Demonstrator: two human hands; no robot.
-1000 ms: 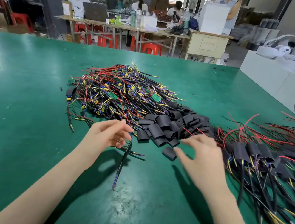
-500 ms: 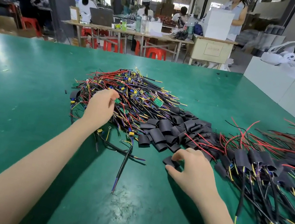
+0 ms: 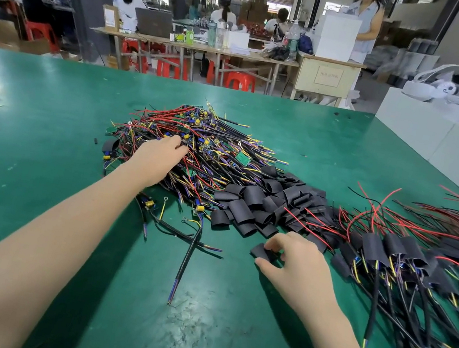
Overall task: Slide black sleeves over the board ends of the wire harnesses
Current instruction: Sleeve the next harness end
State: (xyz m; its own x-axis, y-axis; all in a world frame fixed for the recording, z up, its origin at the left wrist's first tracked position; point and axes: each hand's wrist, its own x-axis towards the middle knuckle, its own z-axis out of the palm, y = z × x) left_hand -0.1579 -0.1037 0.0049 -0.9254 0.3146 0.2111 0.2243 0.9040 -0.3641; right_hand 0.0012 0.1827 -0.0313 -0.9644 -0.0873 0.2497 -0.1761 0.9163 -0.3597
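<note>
On the green table (image 3: pixel 38 171), right hand (image 3: pixel 298 265) pinching one black sleeve (image 3: pixel 262 251); left hand (image 3: pixel 157 158) in harness pile (image 3: pixel 196 143), grip unclear

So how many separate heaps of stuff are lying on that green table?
3. Bare wire harnesses at centre-left under the left hand; loose black sleeves in the middle, one pinched by the right hand; sleeved harnesses at right, running past the frame edge.

Tangled wire harnesses (image 3: pixel 195 149) heaped mid-table, black sleeves (image 3: pixel 262 207) piled beside
</note>
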